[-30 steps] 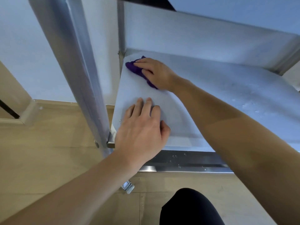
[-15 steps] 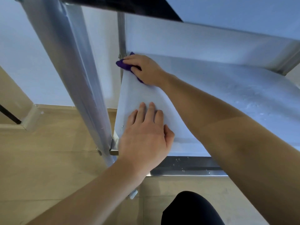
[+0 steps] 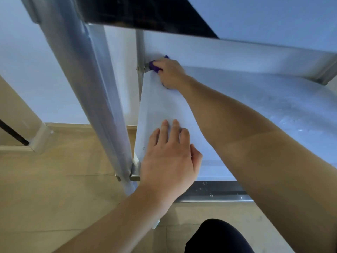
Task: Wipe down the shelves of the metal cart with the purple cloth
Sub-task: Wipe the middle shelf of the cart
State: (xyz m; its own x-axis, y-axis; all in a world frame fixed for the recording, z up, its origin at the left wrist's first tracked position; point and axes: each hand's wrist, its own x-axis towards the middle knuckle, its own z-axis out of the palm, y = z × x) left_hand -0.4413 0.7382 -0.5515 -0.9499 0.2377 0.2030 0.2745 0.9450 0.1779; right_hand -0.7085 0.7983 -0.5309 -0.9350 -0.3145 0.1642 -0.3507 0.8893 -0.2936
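Purple cloth (image 3: 153, 67): far left corner of cart shelf (image 3: 264, 103), against rear post (image 3: 140, 50); mostly hidden under right hand (image 3: 170, 73), purple showing past fingertips
Right hand: fingers curled over cloth, gripping
Left hand (image 3: 168, 161): flat on shelf near front left corner, fingers straight, close together, holding nothing

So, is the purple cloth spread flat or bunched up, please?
Bunched up: the right hand grips the purple cloth, with only small wads poking out.
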